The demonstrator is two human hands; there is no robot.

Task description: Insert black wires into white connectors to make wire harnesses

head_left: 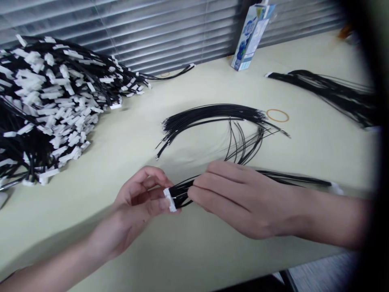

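A white connector (pixel 170 200) is pinched between the thumb and fingers of my left hand (pixel 142 207). Several black wires (pixel 182 190) run out of its right side. My right hand (pixel 237 198) is closed round these wires just beside the connector; its fingertips are partly hidden. Past my right wrist the wires end in another white connector (pixel 336 188). Loose black wires (pixel 240 142) fan upward behind my right hand; whether it holds them too I cannot tell. A bundle of black wires (pixel 212 113) with bare metal terminals lies on the table beyond both hands.
A large heap of black cables with white connectors (pixel 60 97) fills the left of the table (pixel 170 251). More black cables (pixel 328 91) lie at the right. A rubber band (pixel 277 115) and a blue-and-white drink carton (pixel 252 36) are farther back, before window blinds (pixel 170 32).
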